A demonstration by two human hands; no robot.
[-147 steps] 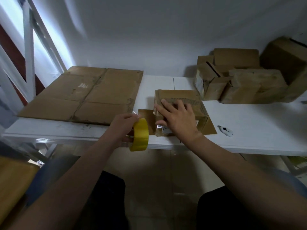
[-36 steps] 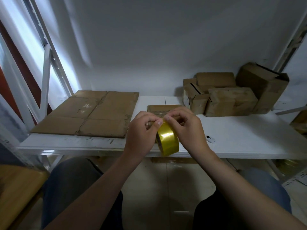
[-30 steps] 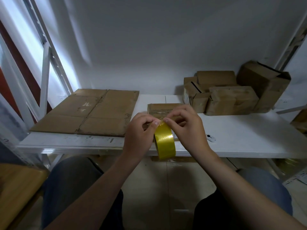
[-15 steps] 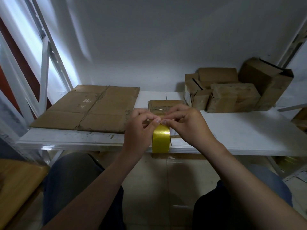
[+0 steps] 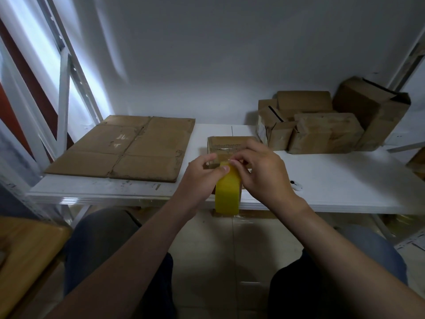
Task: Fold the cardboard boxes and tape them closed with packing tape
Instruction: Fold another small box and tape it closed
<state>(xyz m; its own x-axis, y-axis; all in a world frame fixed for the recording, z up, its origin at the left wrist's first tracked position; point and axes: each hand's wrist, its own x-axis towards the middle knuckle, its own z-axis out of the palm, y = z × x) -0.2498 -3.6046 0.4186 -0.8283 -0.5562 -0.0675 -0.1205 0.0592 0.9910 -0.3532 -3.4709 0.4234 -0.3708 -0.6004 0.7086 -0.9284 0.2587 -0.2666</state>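
Item 1, centre left: flattened brown cardboard sheet, lying unfolded on the white worktop.
Item 2, centre: left hand, fingers curled round the yellow roll of packing tape, which stands upright at the worktop's front edge.
Item 3, just behind the hands: small brown cardboard box, folded and partly hidden.
Item 4, centre: right hand, fingers pinching at the roll's top, apparently picking for the tape end.
Item 5, right of centre: small white object, kind unclear.
Item 6, upper right: pile of brown cardboard boxes.
Risk: peeled askew, the tape end may split or re-stick. A freed strip could fold upon itself before reaching the box.
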